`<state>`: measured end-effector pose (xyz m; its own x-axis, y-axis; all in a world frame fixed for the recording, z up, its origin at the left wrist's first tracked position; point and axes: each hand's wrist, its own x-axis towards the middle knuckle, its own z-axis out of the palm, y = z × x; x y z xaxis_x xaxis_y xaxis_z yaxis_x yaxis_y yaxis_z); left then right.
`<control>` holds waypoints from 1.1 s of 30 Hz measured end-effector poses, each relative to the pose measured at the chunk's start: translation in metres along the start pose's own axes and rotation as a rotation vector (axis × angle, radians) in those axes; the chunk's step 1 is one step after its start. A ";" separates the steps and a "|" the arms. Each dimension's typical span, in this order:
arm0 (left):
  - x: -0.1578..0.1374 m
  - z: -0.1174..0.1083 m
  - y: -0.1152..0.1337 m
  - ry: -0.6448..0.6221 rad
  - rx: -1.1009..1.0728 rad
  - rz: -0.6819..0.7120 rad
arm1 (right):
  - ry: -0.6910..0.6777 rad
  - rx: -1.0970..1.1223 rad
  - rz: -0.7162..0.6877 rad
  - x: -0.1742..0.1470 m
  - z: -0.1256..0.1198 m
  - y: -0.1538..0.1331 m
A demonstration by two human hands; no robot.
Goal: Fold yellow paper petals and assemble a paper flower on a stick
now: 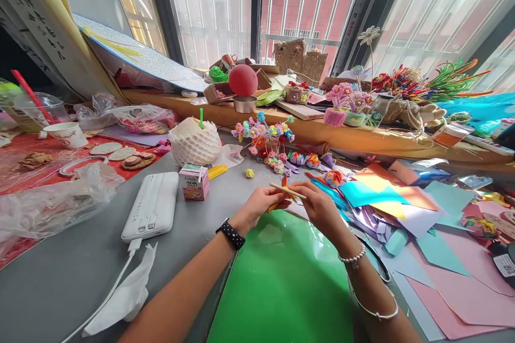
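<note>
Right hand (317,201) had its fingertips pinched on one thin pale stick (286,191), left hand (259,203) was curled closed on one orange paper strip (284,181) right by it, both over the far end of the green mat (281,278). Label-wise, one pink carton (195,183) read "4D" plus print too tiny to make out; one white power bank (164,198) had sideways lettering I couldn't read. Also one paper cup (68,135), one red ball (243,80) and at least three multicoloured rosettes (333,178).
</note>
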<state>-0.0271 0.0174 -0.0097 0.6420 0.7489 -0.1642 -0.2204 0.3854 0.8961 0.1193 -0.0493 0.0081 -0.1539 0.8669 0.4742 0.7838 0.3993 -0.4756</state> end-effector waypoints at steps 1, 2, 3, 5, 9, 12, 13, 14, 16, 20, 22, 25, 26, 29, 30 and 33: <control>0.000 0.000 0.000 -0.006 -0.017 -0.005 | -0.001 0.002 0.003 0.000 0.000 -0.001; 0.000 0.000 0.000 -0.009 -0.033 -0.010 | -0.001 0.004 0.008 0.000 0.000 -0.001; 0.000 0.000 0.000 -0.008 -0.046 -0.016 | 0.000 0.004 0.012 0.000 0.000 -0.002; 0.000 0.000 0.000 0.014 -0.068 -0.025 | -0.007 0.004 0.015 0.000 0.000 -0.003; 0.000 0.000 0.000 0.045 -0.085 -0.053 | -0.039 0.015 0.011 0.001 0.000 -0.002; -0.001 0.001 0.002 0.042 -0.056 -0.081 | -0.037 0.050 0.016 0.001 -0.002 0.000; -0.002 0.002 0.003 0.038 -0.037 -0.092 | -0.031 0.065 0.018 0.001 -0.002 0.001; -0.003 0.003 0.004 0.030 -0.016 -0.102 | -0.024 0.083 0.020 0.001 -0.002 0.002; -0.005 0.005 0.006 0.009 0.016 -0.113 | -0.011 0.118 0.020 0.001 -0.001 0.003; -0.007 0.008 0.006 -0.013 0.046 -0.099 | -0.048 0.152 0.013 0.001 0.000 0.006; -0.007 0.008 0.005 -0.007 0.051 -0.094 | -0.071 0.157 0.019 0.001 0.000 0.006; -0.006 0.007 0.003 0.006 0.046 -0.098 | -0.076 0.171 0.049 0.001 0.000 0.006; -0.006 0.007 0.002 0.013 0.053 -0.099 | -0.078 0.175 0.056 0.001 0.000 0.006; -0.006 0.008 0.002 0.041 0.102 -0.102 | -0.094 0.184 0.064 0.000 0.001 0.007; -0.006 0.009 0.002 0.047 0.118 -0.102 | -0.096 0.190 0.066 0.000 0.001 0.007; -0.007 0.009 0.003 0.036 0.138 -0.087 | -0.067 0.211 0.096 0.000 0.000 0.009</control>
<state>-0.0256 0.0083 -0.0018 0.6270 0.7357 -0.2562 -0.0602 0.3736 0.9256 0.1265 -0.0458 0.0039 -0.1298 0.9192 0.3718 0.6550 0.3610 -0.6638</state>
